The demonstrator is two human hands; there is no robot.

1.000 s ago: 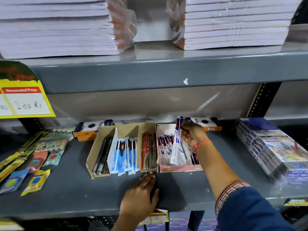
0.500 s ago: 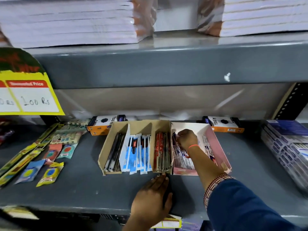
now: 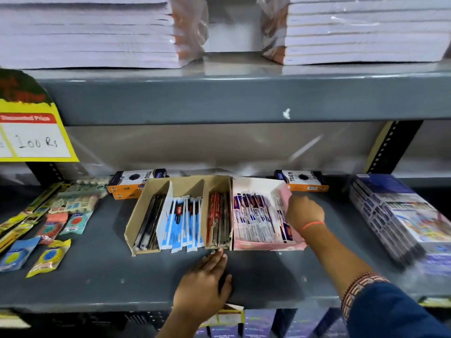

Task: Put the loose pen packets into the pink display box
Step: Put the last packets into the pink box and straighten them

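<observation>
Pink card walls frame the display box [image 3: 262, 245], which sits on the grey shelf [image 3: 97, 276] hard against the right side of the brown cardboard tray [image 3: 183, 185]. The pen packets [image 3: 253, 215] now lie in a leaning row inside the box; a second ago one white packet stood up out of it in the right hand, and half a second ago that hand was pressing down among them. That packet is no longer raised, so it has probably gone in with the rest, and this placement looks finished.

At the box's right wall the right hand [image 3: 305, 212] is curled, knuckles up, fingertips turned down toward the packets there. Whether they pinch a packet or only nudge the row I cannot tell.

In front of the box, the left hand [image 3: 202, 286] lies flat on the shelf, fingers spread and holding nothing, tips just touching the tray's front corner beside the box, much as before.

Left of the box, the tray holds blue, red and dark pens.
</observation>
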